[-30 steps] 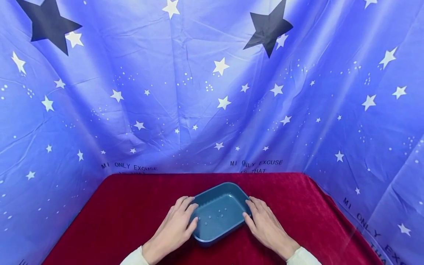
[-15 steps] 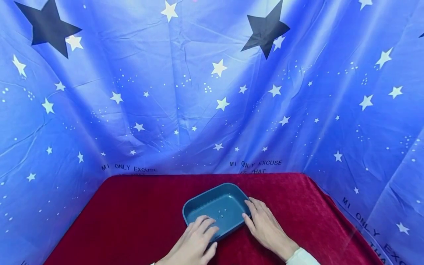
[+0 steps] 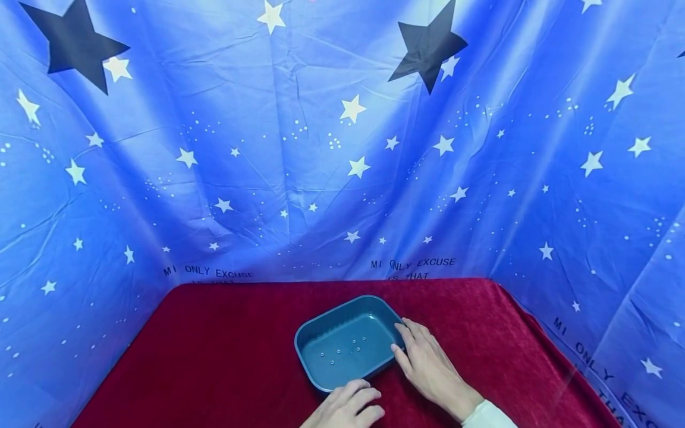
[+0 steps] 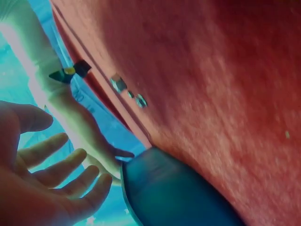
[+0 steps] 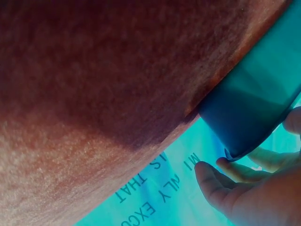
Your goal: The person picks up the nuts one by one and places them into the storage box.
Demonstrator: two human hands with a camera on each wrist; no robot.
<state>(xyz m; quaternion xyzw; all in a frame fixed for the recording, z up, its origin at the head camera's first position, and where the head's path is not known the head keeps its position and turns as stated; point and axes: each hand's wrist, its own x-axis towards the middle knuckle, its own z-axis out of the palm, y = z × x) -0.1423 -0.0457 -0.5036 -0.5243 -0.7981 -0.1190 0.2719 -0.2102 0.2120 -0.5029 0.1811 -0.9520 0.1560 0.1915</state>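
A dark teal rectangular plastic box point(image 3: 350, 371) with rounded corners sits on red velvet cloth, its open top facing up. Several tiny pale rings mark its floor; holes or beads, I cannot tell. At the box's right end my right hand point(image 3: 430, 368) rests its fingertips and thumb over the rim. My left hand point(image 3: 350, 407) hovers near the box's front side, fingers loosely bent and holding nothing. Small metallic pieces, resembling a hex nut point(image 4: 141, 100) and another chunky nut point(image 4: 118, 83), lie on the cloth near its edge in the left wrist view.
Red velvet cloth point(image 3: 214, 351) covers the table out to its rounded back edge. Behind and on both sides hangs a blue curtain point(image 3: 289, 178) with stars and lettering. A dark strap or bow point(image 4: 70, 71) circles the right wrist.
My left hand has let go of the box's left end and moved right and toward me, past the front side. My right hand and the box have stayed in place.
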